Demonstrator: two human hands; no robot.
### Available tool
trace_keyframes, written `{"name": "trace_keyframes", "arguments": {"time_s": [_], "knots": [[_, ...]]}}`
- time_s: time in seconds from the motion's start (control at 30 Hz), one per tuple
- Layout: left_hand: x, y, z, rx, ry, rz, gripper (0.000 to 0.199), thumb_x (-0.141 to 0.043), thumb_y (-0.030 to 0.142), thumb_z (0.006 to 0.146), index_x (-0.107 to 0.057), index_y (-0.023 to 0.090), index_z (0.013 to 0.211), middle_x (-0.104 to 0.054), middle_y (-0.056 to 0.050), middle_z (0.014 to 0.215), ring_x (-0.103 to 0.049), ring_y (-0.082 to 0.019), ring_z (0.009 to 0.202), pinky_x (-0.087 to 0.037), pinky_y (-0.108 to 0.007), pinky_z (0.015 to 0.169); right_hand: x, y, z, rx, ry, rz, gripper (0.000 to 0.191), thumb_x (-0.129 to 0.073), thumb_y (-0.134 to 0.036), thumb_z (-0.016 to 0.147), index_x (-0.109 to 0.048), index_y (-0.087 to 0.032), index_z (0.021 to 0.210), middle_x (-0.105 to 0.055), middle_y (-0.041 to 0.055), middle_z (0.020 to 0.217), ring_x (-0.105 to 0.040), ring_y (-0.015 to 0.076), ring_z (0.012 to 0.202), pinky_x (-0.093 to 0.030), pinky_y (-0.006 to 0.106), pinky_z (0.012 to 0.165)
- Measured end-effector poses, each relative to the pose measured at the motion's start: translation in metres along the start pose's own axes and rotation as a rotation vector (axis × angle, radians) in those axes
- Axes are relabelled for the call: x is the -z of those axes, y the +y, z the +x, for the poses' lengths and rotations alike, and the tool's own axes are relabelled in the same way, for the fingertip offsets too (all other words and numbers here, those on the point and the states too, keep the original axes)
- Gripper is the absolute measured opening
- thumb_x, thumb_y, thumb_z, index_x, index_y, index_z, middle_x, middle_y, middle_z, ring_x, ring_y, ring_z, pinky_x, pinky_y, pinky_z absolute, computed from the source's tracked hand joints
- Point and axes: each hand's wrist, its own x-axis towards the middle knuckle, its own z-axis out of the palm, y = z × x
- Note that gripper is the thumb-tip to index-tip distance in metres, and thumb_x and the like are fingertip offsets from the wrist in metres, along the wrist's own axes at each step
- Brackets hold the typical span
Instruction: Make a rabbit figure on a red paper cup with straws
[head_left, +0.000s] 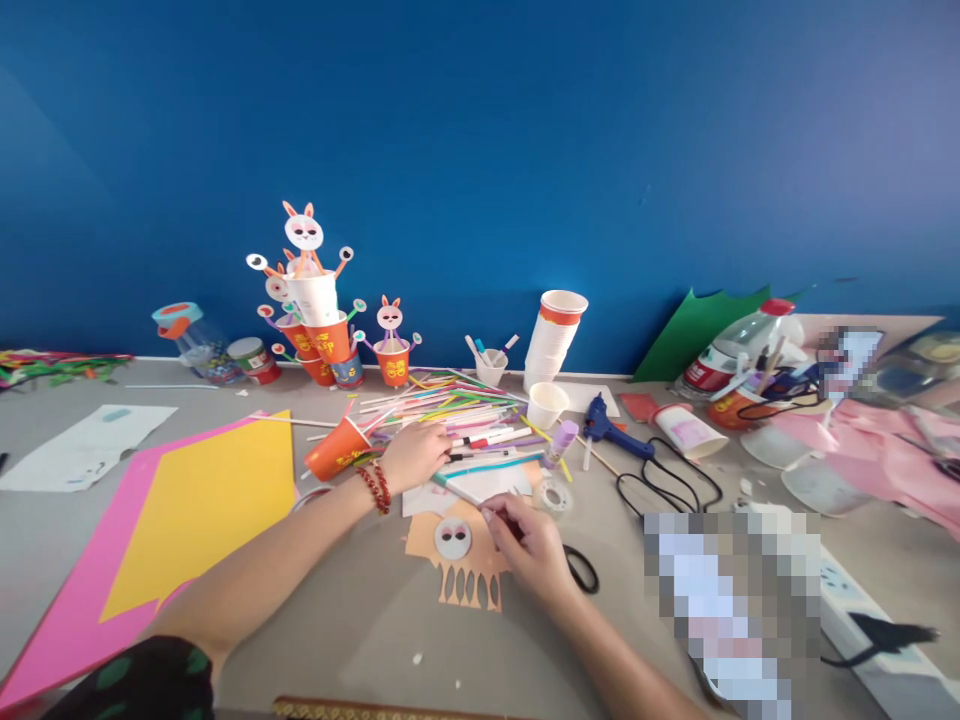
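Observation:
My left hand, with a red bead bracelet at the wrist, reaches over the pile of coloured sticks and pens; its fingertips are too small to tell what they touch. My right hand is closed on a pale marker with a teal end that points up and left. Below the marker lies an orange paper sheet with a fringe of cut strips. A white paper face with two dark eyes and pink lids rests on it. Black scissor handles show beside my right hand.
Rabbit figures on cups stand at the back left, a cup stack right of centre. A blue glue gun and its cable lie right. Yellow paper lies left; a tipped orange cup is beside my left hand.

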Motion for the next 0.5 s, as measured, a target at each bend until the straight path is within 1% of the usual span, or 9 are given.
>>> {"name": "trace_keyframes", "arguments": {"time_s": [0.13,0.27,0.4,0.5], "knots": [[-0.002,0.002,0.002,-0.018,-0.019,0.033,0.007,-0.063,0.02,0.088,-0.068,0.018,0.084,-0.066,-0.008,0.087,-0.063,-0.026,0.089,-0.048,-0.036,0.08,0.0,-0.004,0.001,0.013,0.001,-0.01,0.022,-0.047,-0.029,0.096,-0.063,-0.02,0.084,-0.061,0.0,0.069,-0.052,0.0143,0.057,-0.038,0.024,0.055],[-0.002,0.007,0.002,-0.026,-0.029,0.06,0.006,-0.064,0.019,0.087,-0.069,0.017,0.084,-0.067,-0.011,0.091,-0.063,-0.028,0.092,-0.048,-0.039,0.082,0.001,-0.002,0.001,0.018,0.007,-0.019,0.021,-0.047,-0.028,0.096,-0.064,-0.02,0.087,-0.06,-0.0002,0.068,-0.051,0.0143,0.056,-0.037,0.025,0.055],[-0.002,0.014,0.003,-0.004,-0.021,0.06,0.006,-0.062,0.016,0.086,-0.068,0.015,0.085,-0.068,-0.013,0.092,-0.063,-0.03,0.096,-0.048,-0.042,0.086,0.0,0.002,0.0,0.013,0.002,-0.019,0.022,-0.047,-0.03,0.097,-0.065,-0.02,0.09,-0.059,-0.0001,0.068,-0.05,0.014,0.055,-0.037,0.025,0.054],[0.004,0.016,0.003,0.034,0.009,0.04,0.006,-0.06,0.017,0.087,-0.065,0.016,0.088,-0.069,-0.011,0.093,-0.064,-0.028,0.096,-0.049,-0.04,0.087,0.0,0.003,0.0,0.006,0.011,-0.003,0.023,-0.047,-0.033,0.098,-0.065,-0.02,0.09,-0.057,-0.0004,0.066,-0.05,0.014,0.056,-0.038,0.025,0.054]]}}
